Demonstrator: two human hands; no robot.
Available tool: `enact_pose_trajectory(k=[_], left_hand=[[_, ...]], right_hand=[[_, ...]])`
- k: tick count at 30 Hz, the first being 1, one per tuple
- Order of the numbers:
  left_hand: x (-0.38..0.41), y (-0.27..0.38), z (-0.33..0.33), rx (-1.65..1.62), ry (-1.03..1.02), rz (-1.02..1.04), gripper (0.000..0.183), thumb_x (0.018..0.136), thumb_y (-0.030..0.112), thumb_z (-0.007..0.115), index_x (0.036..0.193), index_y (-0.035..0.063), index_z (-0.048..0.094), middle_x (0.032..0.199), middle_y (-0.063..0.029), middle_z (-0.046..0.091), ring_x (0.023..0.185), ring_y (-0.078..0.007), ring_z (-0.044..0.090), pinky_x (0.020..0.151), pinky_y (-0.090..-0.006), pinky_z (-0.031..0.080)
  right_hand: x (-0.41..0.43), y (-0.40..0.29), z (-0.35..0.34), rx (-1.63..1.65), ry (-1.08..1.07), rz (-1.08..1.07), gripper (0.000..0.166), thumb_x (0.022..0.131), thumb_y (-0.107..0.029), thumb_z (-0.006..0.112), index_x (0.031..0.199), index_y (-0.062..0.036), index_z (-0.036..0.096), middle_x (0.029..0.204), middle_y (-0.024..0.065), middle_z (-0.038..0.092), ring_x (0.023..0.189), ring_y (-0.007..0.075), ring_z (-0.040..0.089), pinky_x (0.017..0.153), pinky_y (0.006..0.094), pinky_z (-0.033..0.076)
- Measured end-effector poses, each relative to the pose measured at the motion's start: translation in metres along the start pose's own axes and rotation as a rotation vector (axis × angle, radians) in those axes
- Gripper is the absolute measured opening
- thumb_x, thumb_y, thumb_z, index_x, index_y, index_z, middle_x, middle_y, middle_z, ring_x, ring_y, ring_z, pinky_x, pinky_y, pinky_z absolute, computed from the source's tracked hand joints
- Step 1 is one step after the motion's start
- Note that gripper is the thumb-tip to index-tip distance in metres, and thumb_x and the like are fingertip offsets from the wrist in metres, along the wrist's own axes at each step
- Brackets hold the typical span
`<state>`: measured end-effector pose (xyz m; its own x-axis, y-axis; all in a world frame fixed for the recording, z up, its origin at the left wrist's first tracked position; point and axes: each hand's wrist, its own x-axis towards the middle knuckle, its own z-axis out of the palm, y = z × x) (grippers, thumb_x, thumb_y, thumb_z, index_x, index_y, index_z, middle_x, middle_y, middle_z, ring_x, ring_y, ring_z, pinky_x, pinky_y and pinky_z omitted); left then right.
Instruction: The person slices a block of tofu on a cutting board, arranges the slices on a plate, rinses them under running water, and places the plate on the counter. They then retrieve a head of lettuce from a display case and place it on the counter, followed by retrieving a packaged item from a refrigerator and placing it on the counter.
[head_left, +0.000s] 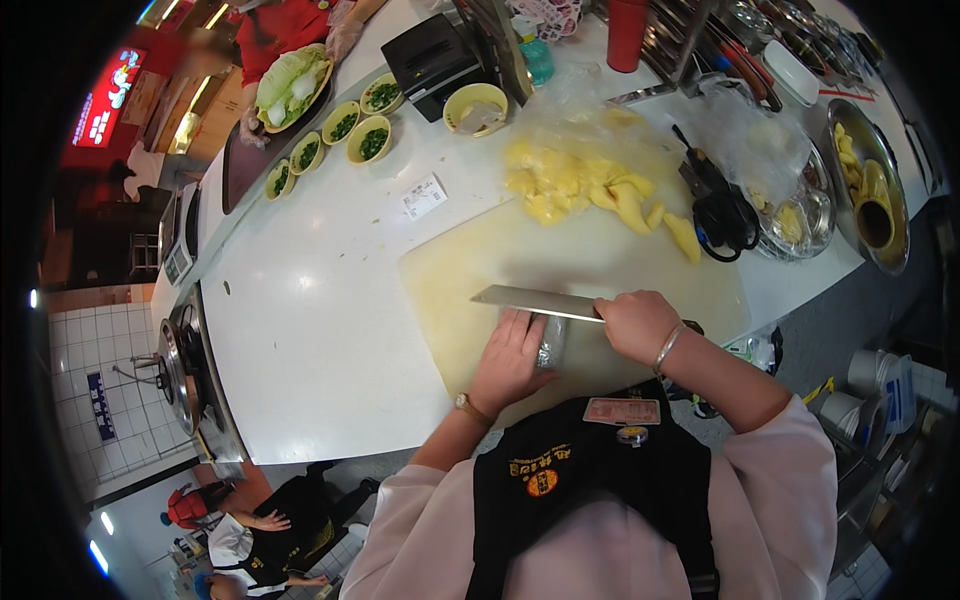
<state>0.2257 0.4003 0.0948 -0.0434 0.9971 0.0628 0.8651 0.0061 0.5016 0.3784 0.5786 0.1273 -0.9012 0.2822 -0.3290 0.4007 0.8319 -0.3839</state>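
My right hand (640, 328) grips a Chinese cleaver (536, 300), its broad blade pointing left across the cutting board (450, 277). Under the blade lies a grey, shiny roll (553, 339) that looks wrapped in plastic. My left hand (512, 352) holds this roll down, fingers along its left side and their tips close to the blade. Whether the edge touches the roll cannot be seen. Farther back on the board, yellow peeled pieces (555, 176) spill out of a clear plastic bag (574, 105).
Black-handled scissors (716, 202) lie at the board's right, beside a metal bowl (870, 187). Several small bowls of chopped greens (369, 142) stand near a black printer (431, 64). A paper receipt (424, 196) lies on the white counter (315, 337). Across it, a gloved person holds lettuce (292, 86).
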Motion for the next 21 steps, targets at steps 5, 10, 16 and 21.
enact_pose_trajectory(k=[5, 10, 16, 21], left_hand=[[-0.004, 0.003, 0.029, 0.060, 0.151, -0.103, 0.077, 0.059, 0.029, 0.077, 0.118, -0.0093, 0.045, 0.121, -0.0302, 0.043, 0.112, -0.0493, 0.041, 0.099, -0.0546, 0.032], [0.000, -0.002, 0.025, 0.142, 0.156, -0.079, 0.074, 0.060, 0.035, 0.075, 0.114, -0.0076, 0.048, 0.114, -0.0272, 0.046, 0.106, -0.0461, 0.045, 0.095, -0.0541, 0.035], [-0.004, -0.006, 0.033, 0.122, 0.147, -0.109, 0.068, 0.062, 0.039, 0.074, 0.109, -0.0039, 0.051, 0.106, -0.0245, 0.049, 0.102, -0.0432, 0.048, 0.092, -0.0523, 0.037], [-0.009, -0.009, 0.039, 0.108, 0.135, -0.133, 0.065, 0.063, 0.042, 0.073, 0.107, -0.0013, 0.052, 0.104, -0.0235, 0.050, 0.099, -0.0416, 0.049, 0.089, -0.0506, 0.039]], right_hand=[[0.000, -0.004, -0.019, -0.049, -0.027, -0.051, 0.014, 0.078, -0.014, 0.051, 0.085, -0.0065, 0.060, 0.066, 0.0139, 0.062, 0.062, 0.0321, 0.063, 0.059, 0.0424, 0.050], [0.002, -0.004, -0.026, -0.045, -0.028, -0.079, 0.012, 0.078, -0.014, 0.051, 0.084, -0.0070, 0.059, 0.065, 0.0128, 0.062, 0.061, 0.0314, 0.063, 0.058, 0.0416, 0.050], [0.001, -0.008, -0.034, -0.055, -0.066, -0.076, 0.011, 0.077, -0.013, 0.053, 0.085, -0.0067, 0.057, 0.064, 0.0124, 0.061, 0.060, 0.0318, 0.062, 0.055, 0.0419, 0.049], [0.007, -0.013, -0.044, -0.019, -0.128, -0.069, 0.009, 0.075, -0.011, 0.055, 0.080, -0.0031, 0.056, 0.066, 0.0155, 0.061, 0.062, 0.0337, 0.062, 0.059, 0.0426, 0.050]])
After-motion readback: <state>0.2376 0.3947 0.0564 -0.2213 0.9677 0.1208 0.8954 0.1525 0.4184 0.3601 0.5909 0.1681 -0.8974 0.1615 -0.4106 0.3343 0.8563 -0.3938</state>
